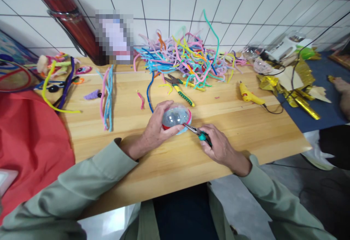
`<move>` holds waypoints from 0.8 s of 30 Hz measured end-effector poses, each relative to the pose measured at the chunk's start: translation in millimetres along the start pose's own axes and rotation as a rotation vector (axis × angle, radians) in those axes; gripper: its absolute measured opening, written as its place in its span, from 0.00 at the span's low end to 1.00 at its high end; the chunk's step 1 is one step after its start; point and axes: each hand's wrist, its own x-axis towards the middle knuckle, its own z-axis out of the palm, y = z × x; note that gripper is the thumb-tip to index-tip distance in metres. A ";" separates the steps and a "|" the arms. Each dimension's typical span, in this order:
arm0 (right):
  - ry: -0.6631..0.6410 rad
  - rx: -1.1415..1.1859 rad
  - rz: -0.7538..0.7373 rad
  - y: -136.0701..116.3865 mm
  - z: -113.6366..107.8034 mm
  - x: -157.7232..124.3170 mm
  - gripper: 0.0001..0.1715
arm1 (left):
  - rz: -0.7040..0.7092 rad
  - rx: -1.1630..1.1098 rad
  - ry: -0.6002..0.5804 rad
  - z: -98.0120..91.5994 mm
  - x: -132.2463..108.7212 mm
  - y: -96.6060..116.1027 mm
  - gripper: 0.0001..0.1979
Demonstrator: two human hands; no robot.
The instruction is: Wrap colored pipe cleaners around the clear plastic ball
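Note:
A clear plastic ball [176, 115] with pink, red and light blue strips round its rim sits in my left hand [157, 126], whose fingers and thumb wrap its left side. My right hand [217, 143] is closed round the green and black handles of needle-nose pliers [193, 129]. The tips of the pliers meet the ball's rim at its lower right, close to my left thumb. Whether the jaws grip a strip there is too small to tell. Just beyond the ball lie pliers with yellow and green handles [184, 96] and a blue pipe cleaner [149, 92].
A heap of coloured pipe cleaners [186, 58] lies against the tiled wall. A yellow glue gun [248, 95] with a black cord rests at right, near gold foil [303, 105]. At left stand a red thermos [73, 25] and a red cloth [35, 141]. Another person's hand [341, 90] shows far right.

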 end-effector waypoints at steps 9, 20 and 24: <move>-0.003 -0.009 0.010 1.1 -0.1 -1.0 0.27 | -0.003 0.003 -0.015 -1.5 1.8 0.8 0.38; 0.005 -0.025 -0.006 0.3 -2.5 0.2 0.27 | 0.005 0.014 -0.015 -1.7 1.3 0.6 0.38; 0.004 -0.014 0.004 2.1 -0.4 -2.4 0.26 | -0.003 0.027 -0.011 -1.9 1.0 1.4 0.38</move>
